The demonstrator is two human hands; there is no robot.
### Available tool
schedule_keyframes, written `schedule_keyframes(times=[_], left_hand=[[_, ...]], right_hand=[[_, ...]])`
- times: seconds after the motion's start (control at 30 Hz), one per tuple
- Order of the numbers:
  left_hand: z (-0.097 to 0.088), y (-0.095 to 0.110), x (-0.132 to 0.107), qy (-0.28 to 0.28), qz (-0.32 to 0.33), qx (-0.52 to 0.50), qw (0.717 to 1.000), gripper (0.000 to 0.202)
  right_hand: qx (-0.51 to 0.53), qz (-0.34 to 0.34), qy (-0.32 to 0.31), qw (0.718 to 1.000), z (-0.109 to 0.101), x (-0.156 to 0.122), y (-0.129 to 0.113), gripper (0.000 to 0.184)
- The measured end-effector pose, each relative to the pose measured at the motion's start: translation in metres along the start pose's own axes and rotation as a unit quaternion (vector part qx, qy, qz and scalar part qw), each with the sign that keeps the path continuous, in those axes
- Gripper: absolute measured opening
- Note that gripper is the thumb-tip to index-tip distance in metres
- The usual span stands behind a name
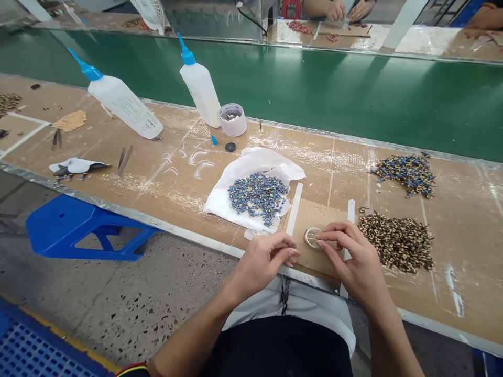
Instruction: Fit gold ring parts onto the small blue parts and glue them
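Note:
My left hand (pixel 267 257) is pinched closed at the bench's front edge. A tiny dark piece (pixel 293 246) shows at its fingertips, too small to name. To its right, my right hand (pixel 353 252) pinches a thin yellowish stick (pixel 313 239), whose tip lies over a small round clear dish (pixel 307 233). The dish rests on a cardboard pad (pixel 322 213). Left of the pad, small blue-and-yellow parts (pixel 257 195) are heaped on white paper (pixel 220 198). Beside my right hand lies a pile of small dark-and-gold parts (pixel 396 242).
Another pile of blue-tipped parts (pixel 406 174) lies at the back right. Two bottles with blue nozzles (pixel 121 104) (pixel 200 86), a tape roll (pixel 232 125) and tweezers (pixel 124 159) are to the left. Beyond runs a green belt (pixel 314 86); another person's hands (pixel 348 10) work across it.

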State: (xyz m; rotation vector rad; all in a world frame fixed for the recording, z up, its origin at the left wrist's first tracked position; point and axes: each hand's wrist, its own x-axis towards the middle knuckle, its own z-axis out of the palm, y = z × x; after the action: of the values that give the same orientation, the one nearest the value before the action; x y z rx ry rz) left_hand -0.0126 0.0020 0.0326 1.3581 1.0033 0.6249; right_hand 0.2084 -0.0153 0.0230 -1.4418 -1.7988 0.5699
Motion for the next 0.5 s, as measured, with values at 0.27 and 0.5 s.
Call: schedule_keyframes(times=[0.27, 0.5], left_hand=[[0.006, 0.003, 0.002, -0.026, -0.005, -0.026, 0.999, 0.012], [0.007, 0.005, 0.005, -0.044, 0.061, 0.068, 0.995, 0.011]], right_hand=[[-0.055, -0.049, 0.039, 0.997, 0.012, 0.013, -0.008, 0.014], [-0.061, -0.023, 0.027, 0.998, 0.002, 0.007, -0.001, 0.015]])
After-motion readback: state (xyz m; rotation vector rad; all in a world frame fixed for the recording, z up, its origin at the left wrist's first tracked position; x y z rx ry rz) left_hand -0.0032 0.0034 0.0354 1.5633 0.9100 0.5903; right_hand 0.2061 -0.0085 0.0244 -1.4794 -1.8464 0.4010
